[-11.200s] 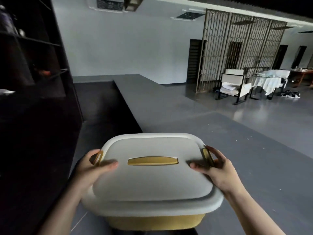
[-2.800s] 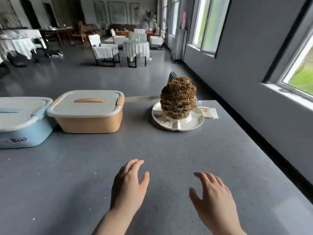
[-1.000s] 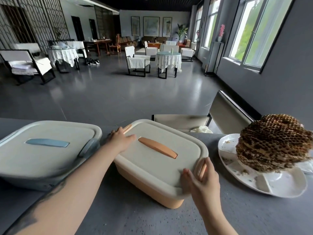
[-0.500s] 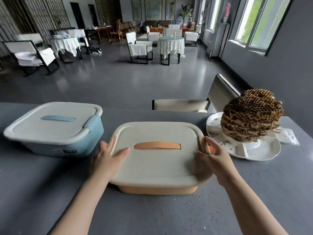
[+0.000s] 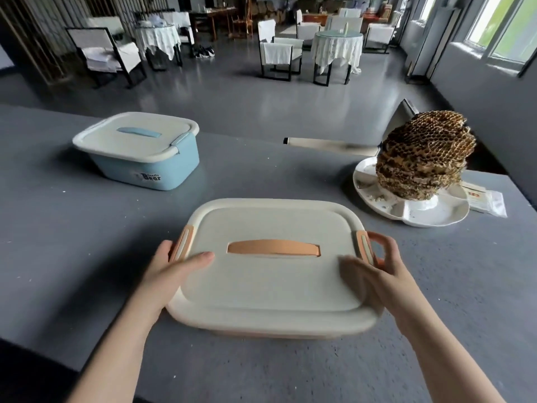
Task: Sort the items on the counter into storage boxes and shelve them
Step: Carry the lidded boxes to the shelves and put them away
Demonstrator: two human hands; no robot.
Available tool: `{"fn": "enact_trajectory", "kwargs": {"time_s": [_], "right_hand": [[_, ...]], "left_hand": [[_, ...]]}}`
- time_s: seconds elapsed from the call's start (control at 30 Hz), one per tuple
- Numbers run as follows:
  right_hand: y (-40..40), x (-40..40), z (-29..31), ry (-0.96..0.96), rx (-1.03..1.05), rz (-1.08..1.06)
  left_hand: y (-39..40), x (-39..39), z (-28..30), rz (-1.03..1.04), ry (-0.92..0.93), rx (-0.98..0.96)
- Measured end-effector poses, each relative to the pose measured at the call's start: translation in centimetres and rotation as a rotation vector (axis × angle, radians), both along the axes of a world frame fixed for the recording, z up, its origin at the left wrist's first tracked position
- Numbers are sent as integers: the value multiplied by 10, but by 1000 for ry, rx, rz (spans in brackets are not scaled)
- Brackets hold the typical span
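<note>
- The left hand (image 5: 170,273) grips the left end of the orange storage box (image 5: 270,269): its thumb lies flat on the cream lid and its fingers (image 5: 167,248) curl round the side by the left clip.
- The right hand (image 5: 374,279) holds the right end, with fingers hooked at the orange side handle (image 5: 377,242) and the thumb on the lid; it is blurred, so the exact grasp is hard to read.
- The box sits on the grey worktop (image 5: 87,242) near the front edge, lid on, its long axis running left to right, with the orange lid handle (image 5: 273,248) lying along that axis.
- Farther back on the left, well apart, stands a blue storage box (image 5: 145,158) with its lid closed, turned slightly askew.
- Back right, a white plate (image 5: 415,210) carries a tall honeycomb stack (image 5: 424,154); a small packet (image 5: 485,202) lies just beside the plate.
- A chair back (image 5: 331,144) shows beyond the worktop's far edge, with draped tables and chairs across the floor behind.
</note>
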State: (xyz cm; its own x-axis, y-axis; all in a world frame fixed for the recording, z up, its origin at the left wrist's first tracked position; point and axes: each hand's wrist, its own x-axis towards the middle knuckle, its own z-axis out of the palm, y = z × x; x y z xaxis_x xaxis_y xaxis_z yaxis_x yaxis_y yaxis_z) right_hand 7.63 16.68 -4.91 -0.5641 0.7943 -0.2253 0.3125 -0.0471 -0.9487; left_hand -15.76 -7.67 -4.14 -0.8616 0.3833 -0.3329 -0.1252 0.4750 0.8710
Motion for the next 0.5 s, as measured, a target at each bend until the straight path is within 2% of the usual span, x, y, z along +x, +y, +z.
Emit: {"fn": "enact_trajectory", "kwargs": {"time_s": [0.07,0.2,0.37,0.5], "right_hand": [[-2,-2,2,22,7,-1],[-2,1,2,80,-16,25],[-13,12,-2,35,-11,197],[-42,4,-1,-61,139,308]], "left_hand": [[2,4,-1,57,-101,88],[-8,20,-3,129,-141,175],[-63,70,-5,229,-95,88],[-106,96,-4,377,-50,54]]}}
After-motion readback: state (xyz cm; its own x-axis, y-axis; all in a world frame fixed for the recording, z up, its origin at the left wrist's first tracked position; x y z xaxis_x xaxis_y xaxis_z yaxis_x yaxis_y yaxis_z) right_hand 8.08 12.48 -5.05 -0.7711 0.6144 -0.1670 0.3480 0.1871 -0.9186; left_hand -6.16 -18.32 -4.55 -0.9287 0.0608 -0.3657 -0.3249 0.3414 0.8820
